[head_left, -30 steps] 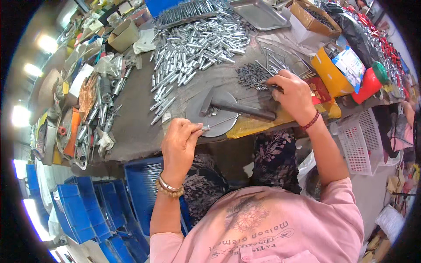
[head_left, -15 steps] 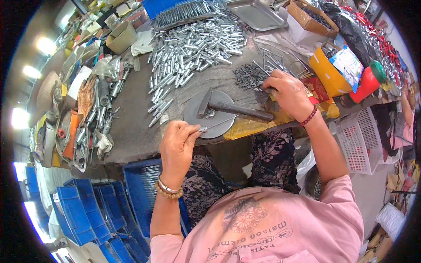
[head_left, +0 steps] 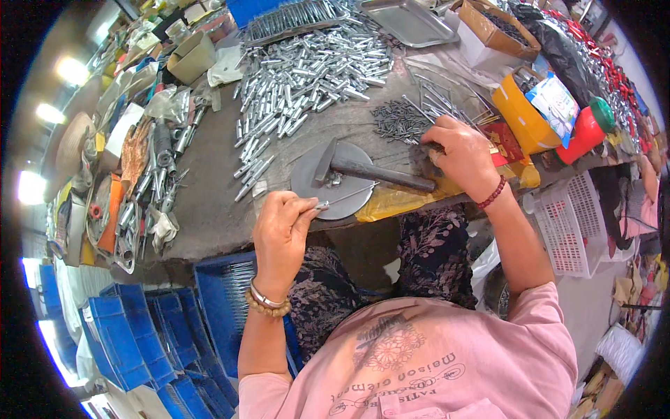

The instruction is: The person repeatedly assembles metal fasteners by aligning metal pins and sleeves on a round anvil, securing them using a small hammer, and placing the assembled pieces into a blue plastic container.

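My left hand [head_left: 280,227] pinches a small silver metal piece at the near left edge of a round grey metal plate [head_left: 305,174]. From that grip a thin metal rod [head_left: 356,193] reaches right across the plate. A hammer [head_left: 380,174] lies with its head on the plate and its dark handle pointing right, toward my right hand [head_left: 457,153]. The fingers of that hand are curled together beside a heap of small dark pins [head_left: 398,122]; whatever they grip, if anything, is hidden. Several longer thin rods [head_left: 436,101] lie just beyond the hand.
A big heap of silver metal tubes [head_left: 314,70] spreads over the far middle. Tools [head_left: 164,153] crowd the left. A yellow container [head_left: 520,112], a red bottle with a green cap [head_left: 586,129] and an open carton [head_left: 499,31] stand right. Blue bins [head_left: 129,342] sit below the bench.
My right hand has shifted slightly right and toward me, with its fingers drawing in from the heap of pins. The left hand, rod and hammer stay nearly where they were.
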`<control>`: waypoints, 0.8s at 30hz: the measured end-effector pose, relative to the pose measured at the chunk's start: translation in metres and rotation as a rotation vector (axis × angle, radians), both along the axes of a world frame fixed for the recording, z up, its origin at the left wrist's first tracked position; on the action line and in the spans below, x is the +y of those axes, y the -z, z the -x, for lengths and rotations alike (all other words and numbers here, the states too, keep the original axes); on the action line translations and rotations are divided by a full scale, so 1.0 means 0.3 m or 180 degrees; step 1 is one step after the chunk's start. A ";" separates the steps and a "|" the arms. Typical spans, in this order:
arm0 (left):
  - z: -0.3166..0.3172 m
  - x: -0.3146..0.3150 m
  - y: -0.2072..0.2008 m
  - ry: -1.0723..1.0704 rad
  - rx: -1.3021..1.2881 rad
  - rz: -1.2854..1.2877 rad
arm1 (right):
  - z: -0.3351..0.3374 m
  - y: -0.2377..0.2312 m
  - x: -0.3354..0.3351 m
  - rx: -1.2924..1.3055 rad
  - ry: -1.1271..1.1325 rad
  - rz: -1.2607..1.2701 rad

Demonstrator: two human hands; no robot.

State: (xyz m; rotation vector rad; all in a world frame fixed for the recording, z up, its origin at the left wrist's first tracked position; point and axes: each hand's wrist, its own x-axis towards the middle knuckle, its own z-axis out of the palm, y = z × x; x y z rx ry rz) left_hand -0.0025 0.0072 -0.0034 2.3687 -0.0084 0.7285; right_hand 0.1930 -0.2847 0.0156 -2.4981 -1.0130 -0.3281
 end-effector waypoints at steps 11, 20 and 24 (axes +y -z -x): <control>-0.032 0.001 0.014 0.0013 -0.0020 -0.0026 | 0.042 -0.069 0.076 0.0681 -0.0053 -0.0527; -0.007 0.033 0.034 -0.0004 0.0056 -0.0865 | 0.234 -0.071 0.304 0.1113 -0.0944 -0.1326; -0.008 -0.009 0.063 0.0061 -0.0170 -0.0160 | 0.260 -0.046 0.299 0.0691 -0.0951 -0.1122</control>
